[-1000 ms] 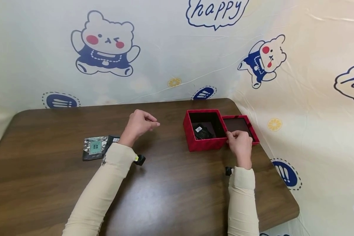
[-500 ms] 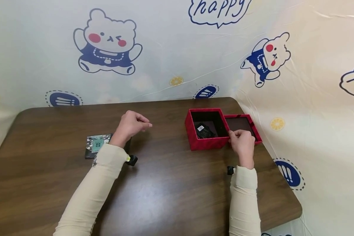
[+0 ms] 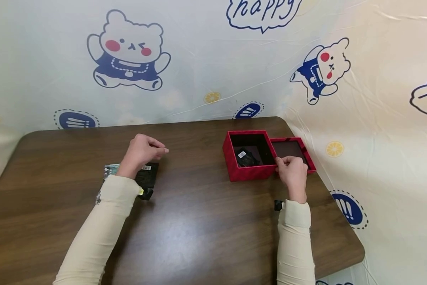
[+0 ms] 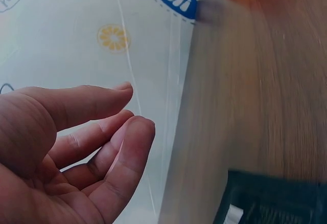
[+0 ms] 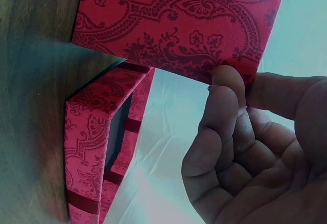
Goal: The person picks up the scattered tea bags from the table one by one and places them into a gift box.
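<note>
My left hand [image 3: 141, 152] hovers over the left part of the table, thumb and fingertips apart, nothing between them. Below and behind its wrist lie flat packets: a black packet [image 3: 147, 174] with a white label, and a patterned packet [image 3: 111, 169] mostly covered by the arm. On the right stands a red open-topped box [image 3: 252, 174] with a black packet [image 3: 247, 157] inside. My right hand [image 3: 292, 176] pinches the near right corner of the box's rim; in the right wrist view, thumb and fingertips hold the floral red wall [image 5: 189, 19].
The red lid [image 3: 311, 164], its hollow side up, lies on the brown table [image 3: 199, 221] right beside the box. A printed cloth [image 3: 195, 59] hangs behind the table's back edge and along its right side.
My left hand has moved left, away from the box and back over the packets, uncovering the black one. The right hand keeps its pinch on the box's corner.
</note>
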`<action>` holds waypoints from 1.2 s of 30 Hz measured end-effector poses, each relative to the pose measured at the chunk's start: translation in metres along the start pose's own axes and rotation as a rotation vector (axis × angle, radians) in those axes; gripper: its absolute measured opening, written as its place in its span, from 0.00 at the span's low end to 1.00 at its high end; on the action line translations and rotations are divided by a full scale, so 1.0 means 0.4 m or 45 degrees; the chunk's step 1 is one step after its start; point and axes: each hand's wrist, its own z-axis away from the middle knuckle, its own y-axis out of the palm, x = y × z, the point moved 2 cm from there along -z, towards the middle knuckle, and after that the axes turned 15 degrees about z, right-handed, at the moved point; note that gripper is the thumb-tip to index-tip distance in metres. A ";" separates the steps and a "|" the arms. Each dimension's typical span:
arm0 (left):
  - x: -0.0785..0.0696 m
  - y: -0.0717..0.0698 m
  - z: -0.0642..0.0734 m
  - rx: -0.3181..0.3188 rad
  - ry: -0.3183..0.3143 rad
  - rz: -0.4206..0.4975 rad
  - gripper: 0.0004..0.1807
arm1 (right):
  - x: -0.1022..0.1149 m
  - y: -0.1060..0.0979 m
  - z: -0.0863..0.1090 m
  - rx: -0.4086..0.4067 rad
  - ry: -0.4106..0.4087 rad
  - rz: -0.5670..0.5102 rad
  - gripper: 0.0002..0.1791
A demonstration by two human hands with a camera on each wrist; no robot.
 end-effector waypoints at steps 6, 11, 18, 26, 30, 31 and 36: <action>0.015 -0.015 0.005 0.020 -0.029 0.062 0.17 | -0.003 -0.005 -0.001 -0.012 0.006 0.015 0.20; 0.028 -0.034 0.007 -0.018 -0.032 0.025 0.16 | -0.003 -0.005 -0.003 -0.001 0.003 0.015 0.20; 0.045 -0.054 0.010 -0.026 -0.079 0.030 0.18 | 0.001 -0.008 -0.004 -0.014 0.000 0.014 0.20; 0.070 -0.082 0.017 -0.041 -0.130 0.040 0.18 | -0.001 -0.004 -0.006 0.015 0.004 0.007 0.20; 0.083 -0.095 0.018 -0.035 -0.126 0.023 0.19 | -0.002 -0.003 -0.005 0.013 0.006 0.003 0.20; 0.086 -0.098 0.018 -0.038 -0.120 0.013 0.19 | -0.002 -0.003 -0.005 0.015 0.007 0.001 0.20; 0.101 -0.115 0.021 -0.077 -0.110 -0.073 0.18 | -0.002 -0.001 -0.001 0.031 0.010 0.005 0.20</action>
